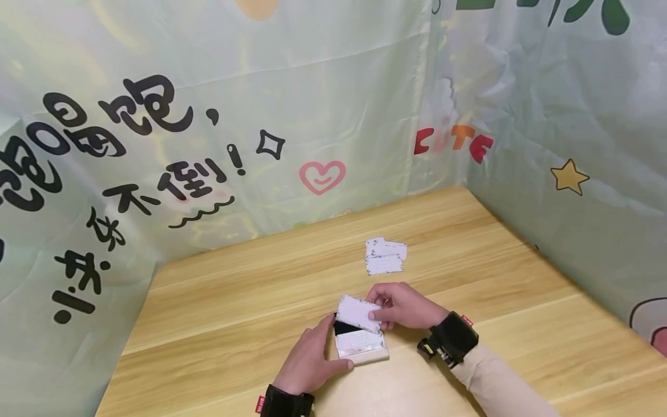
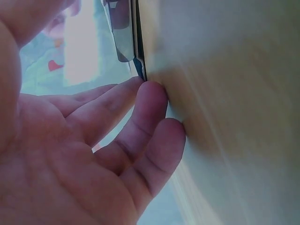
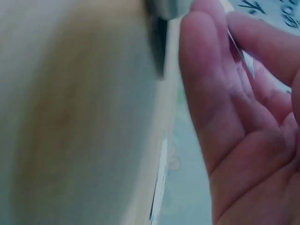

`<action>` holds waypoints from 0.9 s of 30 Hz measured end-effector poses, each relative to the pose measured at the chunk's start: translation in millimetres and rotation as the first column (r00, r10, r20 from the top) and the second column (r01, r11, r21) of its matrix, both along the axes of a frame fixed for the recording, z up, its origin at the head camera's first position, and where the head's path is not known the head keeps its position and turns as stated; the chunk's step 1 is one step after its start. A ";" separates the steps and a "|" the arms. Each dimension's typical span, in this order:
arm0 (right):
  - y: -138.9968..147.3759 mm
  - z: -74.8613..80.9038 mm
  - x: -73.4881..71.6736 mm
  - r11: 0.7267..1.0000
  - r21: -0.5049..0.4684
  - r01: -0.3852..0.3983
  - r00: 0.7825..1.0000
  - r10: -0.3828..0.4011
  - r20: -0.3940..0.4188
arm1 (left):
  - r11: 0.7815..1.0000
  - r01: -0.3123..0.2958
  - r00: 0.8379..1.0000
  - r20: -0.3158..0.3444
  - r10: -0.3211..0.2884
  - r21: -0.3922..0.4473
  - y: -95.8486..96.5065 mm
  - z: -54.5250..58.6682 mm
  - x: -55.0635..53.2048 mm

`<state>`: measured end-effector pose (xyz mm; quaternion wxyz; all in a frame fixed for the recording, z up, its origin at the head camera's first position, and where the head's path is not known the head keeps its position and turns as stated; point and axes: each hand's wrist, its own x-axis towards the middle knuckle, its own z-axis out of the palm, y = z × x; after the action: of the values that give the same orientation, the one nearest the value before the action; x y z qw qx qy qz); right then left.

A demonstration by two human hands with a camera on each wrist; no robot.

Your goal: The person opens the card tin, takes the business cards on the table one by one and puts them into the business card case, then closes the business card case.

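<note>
A slim card case (image 1: 371, 357) with a silvery front edge and black inside lies opened on the table, a printed card (image 1: 359, 340) in it. At its left side, my left hand (image 1: 307, 356) holds it, thumb at the front corner and fingers at the back corner. The left wrist view shows fingertips against the thin edge of the case (image 2: 123, 44). Between thumb and fingers, my right hand (image 1: 409, 307) pinches a white card (image 1: 356, 310) with a patterned border, tilted over the back of the case. That card's edge (image 3: 247, 63) shows in the right wrist view.
Several similar white cards (image 1: 384, 263) lie overlapping on the wooden table (image 1: 250, 284), beyond my right hand. Printed cloth walls (image 1: 323, 116) close in the table's back and sides. Each wrist wears a black camera (image 1: 453, 339).
</note>
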<state>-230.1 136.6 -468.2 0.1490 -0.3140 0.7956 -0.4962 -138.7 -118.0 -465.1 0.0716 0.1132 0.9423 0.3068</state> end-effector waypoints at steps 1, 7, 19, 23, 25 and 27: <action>-0.8 -0.8 -0.2 0.999 0.033 -0.001 0.999 0.002 -0.033 | 1.000 -0.001 1.000 0.003 0.001 0.001 0.1 0.3 -0.2; -2.5 -2.4 -1.4 0.994 0.099 -0.040 0.990 0.053 -0.129 | 1.000 -0.011 1.000 0.006 0.011 -0.006 0.7 1.1 -0.7; -3.3 -2.5 2.0 0.986 0.155 -0.060 0.991 0.078 -0.112 | 1.000 0.007 1.000 0.009 -0.007 -0.013 1.5 -0.5 -0.9; -4.0 -4.0 1.3 0.989 0.134 -0.067 0.992 0.081 -0.101 | 1.000 0.009 1.000 0.009 -0.009 -0.014 1.2 -0.9 -1.3; -4.4 -4.7 1.5 0.985 0.139 -0.100 0.990 0.112 -0.085 | 1.000 0.015 1.000 0.001 -0.015 -0.016 1.1 -1.3 -1.5; -4.7 -5.1 2.3 0.982 0.150 -0.119 0.989 0.131 -0.074 | 1.000 0.022 1.000 -0.009 -0.022 -0.017 1.1 -1.7 -1.6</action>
<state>-227.8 131.9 -473.3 0.1688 -0.3722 0.8139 -0.4130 -140.3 -116.9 -466.8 0.0716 0.1244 0.9438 0.2976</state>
